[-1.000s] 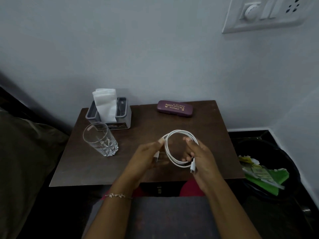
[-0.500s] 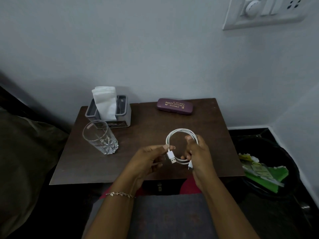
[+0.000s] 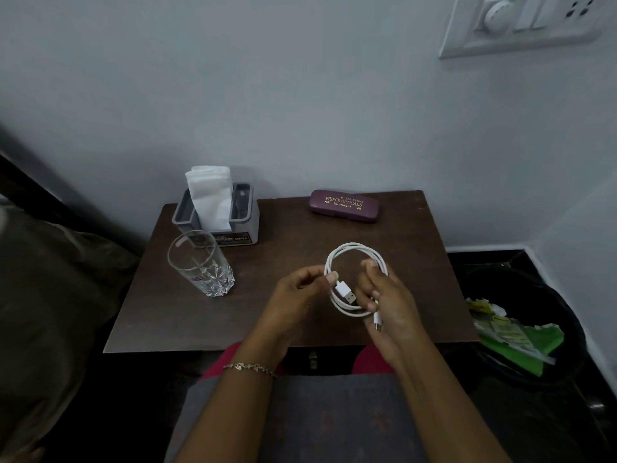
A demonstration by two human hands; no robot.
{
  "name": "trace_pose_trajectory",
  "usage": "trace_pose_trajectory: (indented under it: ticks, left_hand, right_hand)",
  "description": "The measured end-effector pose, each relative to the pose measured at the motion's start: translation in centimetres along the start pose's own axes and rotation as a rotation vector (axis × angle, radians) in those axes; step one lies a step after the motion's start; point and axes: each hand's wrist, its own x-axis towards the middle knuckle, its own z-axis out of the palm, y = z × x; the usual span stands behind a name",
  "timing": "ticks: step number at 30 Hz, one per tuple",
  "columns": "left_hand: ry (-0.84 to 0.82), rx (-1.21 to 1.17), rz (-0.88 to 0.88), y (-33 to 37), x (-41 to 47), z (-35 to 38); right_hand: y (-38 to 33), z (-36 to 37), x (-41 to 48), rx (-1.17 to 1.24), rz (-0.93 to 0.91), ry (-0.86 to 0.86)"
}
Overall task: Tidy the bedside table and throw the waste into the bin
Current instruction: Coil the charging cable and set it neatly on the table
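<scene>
A thin gold chain bracelet [image 3: 248, 367] is sitting on the wrist behind the left hand [image 3: 293, 295]. That hand's curled fingers [image 3: 330, 278] are pinching a smooth white charging cable [image 3: 350, 246] just behind its flat metal USB plug [image 3: 346, 293]. The right hand [image 3: 392, 310] is gripping the other side of the same cable, its fingers [image 3: 370, 266] curling through the round coil of several loops. The small second plug is hanging below them against the palm. Both hands are holding the coil just above the dark brown, matte wooden bedside table [image 3: 293, 235].

Well to the right of the right fingers, a round black bin [image 3: 547, 292] is standing on the floor, with crumpled green and yellowish wrappers [image 3: 534, 342] lying in it. Left of the left fingers, a clear tumbler [image 3: 200, 265] with a cut star pattern at its base is standing upright. Beyond it, a grey rectangular plastic holder [image 3: 248, 225] is carrying soft white folded tissues [image 3: 210, 198]. Beyond the fingers, a maroon oblong spectacle case [image 3: 344, 207] with gold lettering is lying near the pale wall.
</scene>
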Motion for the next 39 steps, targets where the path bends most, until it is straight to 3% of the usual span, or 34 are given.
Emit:
trace_pose_trajectory:
  ticks: [4,8,12,15,17,19,21,23,25,27,29,31,35,39]
  left_hand:
    - [0.023,-0.066,-0.008,-0.8,0.7,-0.2]
    - [0.302,0.299,0.157,-1.8,1.9,-0.3]
    - [0.435,0.554,0.249,-2.2,2.3,-0.8]
    - [0.34,0.309,0.098,-2.0,2.7,-1.3]
    - [0.203,0.112,-0.016,-1.5,2.4,-1.2]
    - [0.125,0.07,-0.067,-1.6,2.2,-1.2]
    - [0.206,0.217,-0.034,-2.2,2.4,-1.7]
    - [0.35,0.54,0.065,-2.7,2.8,-2.2]
    - [0.388,0.651,0.116,-2.6,2.7,-2.1]
    - [0.296,0.444,0.077,-2.2,2.5,-1.9]
    - [0.093,0.161,-0.03,-1.4,2.0,-1.7]
    - [-0.123,0.086,-0.052,-0.6,1.3,-2.0]
    - [-0.385,0.236,0.135,-0.7,0.6,-2.0]
    - [-0.264,0.476,0.351,-1.9,1.2,-1.4]
  right_hand:
    - [0.2,0.0,0.0,-0.103,0.008,0.027]
    - [0.5,0.4,0.0,-0.171,0.016,0.057]
    - [0.8,0.7,0.0,-0.135,0.082,0.03]
    - [0.6,0.5,0.1,-0.085,0.094,-0.001]
    - [0.5,-0.1,0.2,-0.171,0.063,-0.022]
    - [0.5,-0.7,0.2,-0.25,0.04,-0.03]
    - [0.5,-0.8,0.0,-0.303,0.021,-0.069]
    - [0.6,-0.5,-0.2,-0.373,-0.009,-0.108]
    - [0.9,0.0,-0.3,-0.395,-0.038,-0.11]
    - [0.8,0.0,-0.3,-0.34,-0.063,-0.072]
    - [0.5,-0.5,-0.1,-0.241,-0.05,-0.019]
    - [0.1,-1.1,0.1,-0.152,0.012,0.018]
    - [-0.3,-1.0,0.5,0.117,0.114,0.073]
    - [-0.5,-0.9,0.6,0.135,0.114,0.115]
